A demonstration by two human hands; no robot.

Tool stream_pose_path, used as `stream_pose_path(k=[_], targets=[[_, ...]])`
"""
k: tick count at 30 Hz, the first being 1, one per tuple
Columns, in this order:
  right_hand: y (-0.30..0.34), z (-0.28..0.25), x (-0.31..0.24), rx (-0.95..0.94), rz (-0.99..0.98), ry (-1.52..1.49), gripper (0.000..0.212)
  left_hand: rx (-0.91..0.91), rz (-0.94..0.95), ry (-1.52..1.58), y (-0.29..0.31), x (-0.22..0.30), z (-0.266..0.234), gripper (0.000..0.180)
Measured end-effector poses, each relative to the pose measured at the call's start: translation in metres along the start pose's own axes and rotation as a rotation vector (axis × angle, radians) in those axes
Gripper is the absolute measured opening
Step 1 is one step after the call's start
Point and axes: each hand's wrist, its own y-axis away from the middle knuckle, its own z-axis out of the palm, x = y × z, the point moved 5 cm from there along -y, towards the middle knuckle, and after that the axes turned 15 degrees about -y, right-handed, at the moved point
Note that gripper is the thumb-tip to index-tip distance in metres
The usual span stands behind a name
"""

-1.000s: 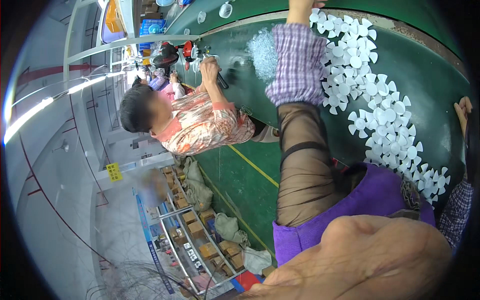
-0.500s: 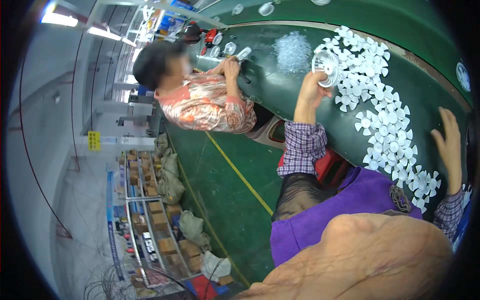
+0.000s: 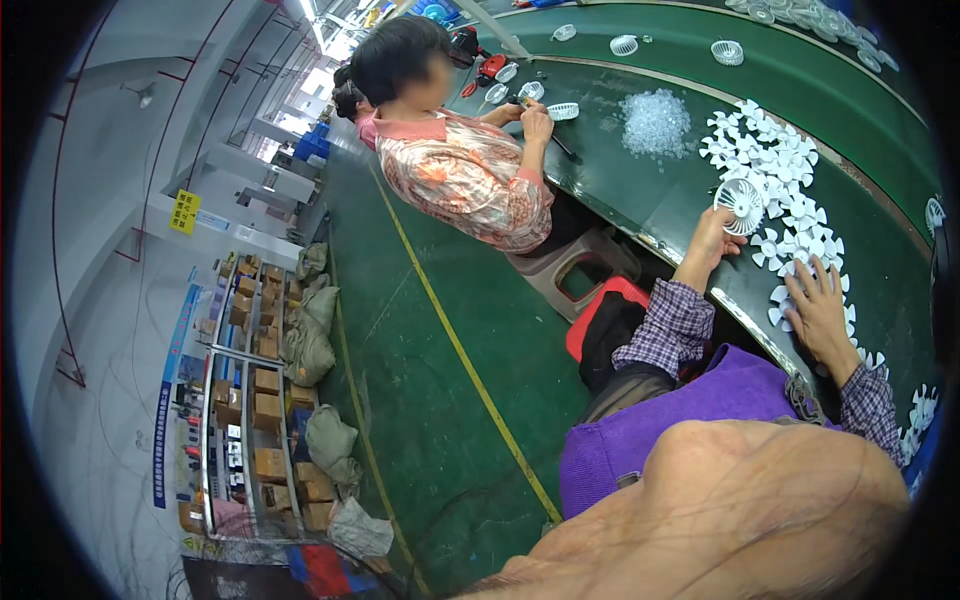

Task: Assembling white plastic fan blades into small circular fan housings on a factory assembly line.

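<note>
My left hand (image 3: 714,240) grips a round white slotted fan cover (image 3: 740,207) by its edge, holding it up over the worktable. Next to it lies a long heap of white fan blades (image 3: 775,165), running along the table toward me. My right hand (image 3: 822,312) is over the near part of this heap with its fingers stretched apart. Its fingertips are at several blades; whether they touch one, I cannot tell. A pile of small clear plastic pieces (image 3: 656,124) lies farther left on the table.
Several round fan covers (image 3: 728,53) sit on the green belt (image 3: 680,68) beyond the table. To the left a co-worker (image 3: 455,170) sits on a stool, handling a white fan part (image 3: 563,111). A red stool (image 3: 608,305) stands at the table's near edge.
My right hand has moved left, from the table's right side onto the fan blades. The left hand still holds the fan cover. The whole view has shifted and turned.
</note>
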Motion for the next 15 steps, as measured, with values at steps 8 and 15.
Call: stream_pose_path(k=[8, 15], targets=[[0.021, -0.009, 0.079, 0.005, 0.264, 0.219, 0.047, -0.070, 0.037, -0.039, 0.003, -0.012, 0.022, 0.035], [0.080, -0.078, 0.090, 0.103, 0.451, 0.220, 0.053, -0.128, 0.108, -0.017, -0.008, -0.020, 0.044, 0.031]])
